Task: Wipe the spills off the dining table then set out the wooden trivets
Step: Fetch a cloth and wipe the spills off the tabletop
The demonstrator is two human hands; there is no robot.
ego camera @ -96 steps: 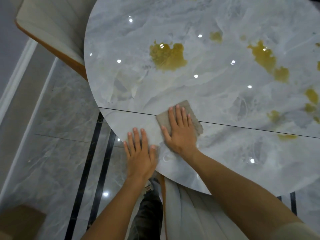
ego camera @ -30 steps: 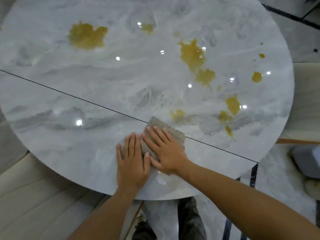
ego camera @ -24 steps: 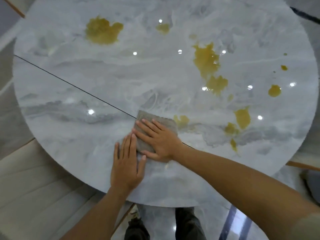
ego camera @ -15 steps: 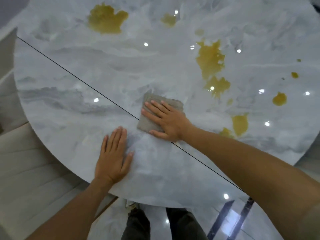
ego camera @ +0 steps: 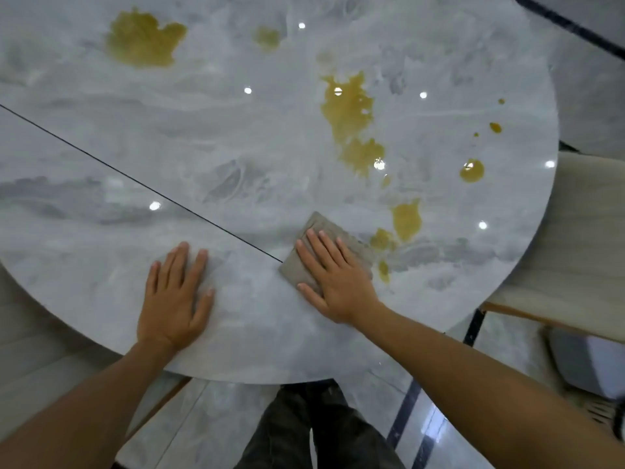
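- A folded grey-brown cloth (ego camera: 326, 230) is pressed flat onto a round, grey marble-patterned dining table (ego camera: 236, 157) by the right hand (ego camera: 338, 282). The palm is down and the fingers are straight and slightly spread, none of them curled round the fabric.
- The cloth is seen near the table's front-right edge, where a thin dark seam line (ego camera: 135, 177) crossing the top meets it. Its far corner and left edge show beyond the fingers.
- The left hand (ego camera: 176, 299) is laid open on bare tabletop to the left of the cloth and apart from it — fingers extended, nothing held.
- Yellow-brown spills (ego camera: 348, 106) are scattered over the table. Small patches (ego camera: 406, 218) lie just beside the cloth's right side, a broad blotch (ego camera: 142, 38) sits at far left, and a rounded drop (ego camera: 471, 170) is seen toward the right rim.
- A pale upholstered chair (ego camera: 581, 248) stands at the table's right edge — dark trouser legs (ego camera: 287, 434) are visible below the near rim.
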